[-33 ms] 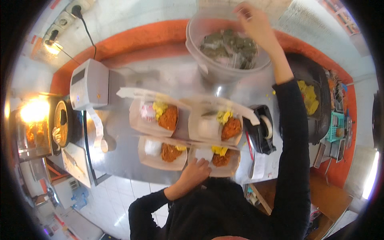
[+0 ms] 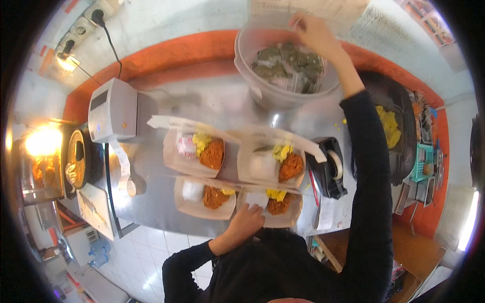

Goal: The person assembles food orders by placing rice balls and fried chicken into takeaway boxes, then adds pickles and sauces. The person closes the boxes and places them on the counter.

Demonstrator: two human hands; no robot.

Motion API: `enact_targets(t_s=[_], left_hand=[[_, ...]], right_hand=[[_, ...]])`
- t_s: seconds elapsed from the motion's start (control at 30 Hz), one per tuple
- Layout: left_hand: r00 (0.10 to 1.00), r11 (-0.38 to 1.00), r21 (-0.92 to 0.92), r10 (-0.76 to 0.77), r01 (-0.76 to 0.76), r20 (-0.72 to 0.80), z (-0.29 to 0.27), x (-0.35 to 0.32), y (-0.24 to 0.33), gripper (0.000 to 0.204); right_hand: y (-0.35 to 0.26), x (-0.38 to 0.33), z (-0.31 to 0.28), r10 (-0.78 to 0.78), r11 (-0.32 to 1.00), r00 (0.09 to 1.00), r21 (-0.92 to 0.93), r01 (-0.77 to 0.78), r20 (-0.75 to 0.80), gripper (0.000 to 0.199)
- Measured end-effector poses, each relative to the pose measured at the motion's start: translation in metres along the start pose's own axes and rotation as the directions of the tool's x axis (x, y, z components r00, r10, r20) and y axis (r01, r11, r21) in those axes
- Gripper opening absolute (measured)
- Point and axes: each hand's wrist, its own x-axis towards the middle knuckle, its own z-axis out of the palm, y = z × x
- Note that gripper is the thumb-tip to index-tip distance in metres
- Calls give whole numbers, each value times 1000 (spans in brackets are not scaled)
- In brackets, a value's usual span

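Four open paper food boxes would be several; these several light-brown boxes lie in two rows on the metal counter. My left hand [image 2: 247, 220] is closed at the near-left corner of the near right box [image 2: 288, 218], its fingers curled over the edge beside a white wrapped bundle [image 2: 256, 198]. That box also has fried chicken [image 2: 279, 204] and yellow food [image 2: 276, 194]. My right hand [image 2: 317, 35] reaches over a clear plastic tub [image 2: 255, 83] of dark green packets [image 2: 288, 63]. Its fingers are curled, and anything in them is hidden.
A black tape dispenser [image 2: 333, 166] and red pen [image 2: 314, 188] lie right of the boxes. Farther right stands a black container with yellow food [image 2: 388, 126]. A label printer [image 2: 113, 111] with a curling paper strip stands left. Raised lids lean between the rows.
My right hand has shifted slightly left and down over the tub. My left hand stays at the near right box; the whole view has moved slightly.
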Motion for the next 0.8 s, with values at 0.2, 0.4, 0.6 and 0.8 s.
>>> enact_targets(t_s=[0.2,0.4,0.6,0.8], left_hand=[[992,996,-74,45,-55,-120,40,11,-9,7],[977,987,-142,50,-81,-208,54,10,-11,21],[936,959,-267,-2,-98,-351,14,4,-17,46],[945,840,-528,-61,-125,-321,-47,-9,-29,45]], right_hand=[[48,19,69,336,809,692,-573,136,638,39],[8,10,30,386,798,684,-596,89,619,42],[6,6,38,10,998,912,-64,18,409,17],[-20,-6,85,-22,992,723,-74,102,691,24]])
